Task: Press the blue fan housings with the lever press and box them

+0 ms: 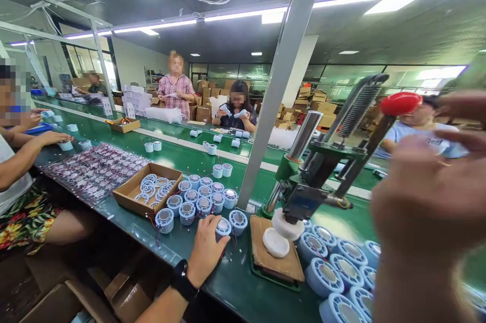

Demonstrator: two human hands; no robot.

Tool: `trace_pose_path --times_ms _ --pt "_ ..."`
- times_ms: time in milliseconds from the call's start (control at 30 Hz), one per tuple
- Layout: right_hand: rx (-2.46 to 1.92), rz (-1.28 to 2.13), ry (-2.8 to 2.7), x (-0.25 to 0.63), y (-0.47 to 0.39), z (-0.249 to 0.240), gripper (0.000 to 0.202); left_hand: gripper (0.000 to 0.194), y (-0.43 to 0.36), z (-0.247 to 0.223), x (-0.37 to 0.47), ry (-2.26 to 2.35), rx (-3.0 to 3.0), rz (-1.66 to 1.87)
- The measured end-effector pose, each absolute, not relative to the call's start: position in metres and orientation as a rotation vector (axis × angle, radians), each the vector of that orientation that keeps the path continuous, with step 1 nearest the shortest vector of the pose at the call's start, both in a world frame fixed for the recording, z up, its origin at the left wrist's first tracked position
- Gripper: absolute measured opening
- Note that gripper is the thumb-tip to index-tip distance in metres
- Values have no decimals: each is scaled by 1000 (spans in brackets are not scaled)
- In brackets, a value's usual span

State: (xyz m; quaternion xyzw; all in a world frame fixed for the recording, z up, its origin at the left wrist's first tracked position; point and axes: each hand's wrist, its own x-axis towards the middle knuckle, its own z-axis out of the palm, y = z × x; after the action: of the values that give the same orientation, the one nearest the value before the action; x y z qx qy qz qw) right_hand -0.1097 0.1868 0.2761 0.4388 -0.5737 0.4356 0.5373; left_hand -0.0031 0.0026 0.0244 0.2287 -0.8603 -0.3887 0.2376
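The left hand [207,244] has its grip closed around a light-blue round housing with a silver centre [225,226] at its two o'clock, while bare green table [237,277] opens at four and the front edge runs beneath the wrist at seven. At three o'clock sits a white round pad [276,243]. The blurred right hand [421,191], its grip's state impossible to tell, has a red ball knob [400,104] near its eleven.
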Motion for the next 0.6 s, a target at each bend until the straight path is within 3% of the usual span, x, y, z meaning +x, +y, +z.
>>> trace_pose_path --times_ms 67,133,267,433,600 --pt "1104 1023 -1424 -84 141 252 33 52 2 22 -11 -2383 618 -1057" --pt "1262 967 -1830 -88 84 225 29 56 6 21 -9 -2396 603 -1050" --pt "1206 765 -2761 -149 -22 173 43 43 -18 35 19 -2379 461 -899" --pt "722 682 -3099 -221 -82 125 50 39 -156 84 46 -2557 754 -308" --pt "390 679 -3220 -261 -110 104 55 40 -271 91 42 -2845 810 -251"
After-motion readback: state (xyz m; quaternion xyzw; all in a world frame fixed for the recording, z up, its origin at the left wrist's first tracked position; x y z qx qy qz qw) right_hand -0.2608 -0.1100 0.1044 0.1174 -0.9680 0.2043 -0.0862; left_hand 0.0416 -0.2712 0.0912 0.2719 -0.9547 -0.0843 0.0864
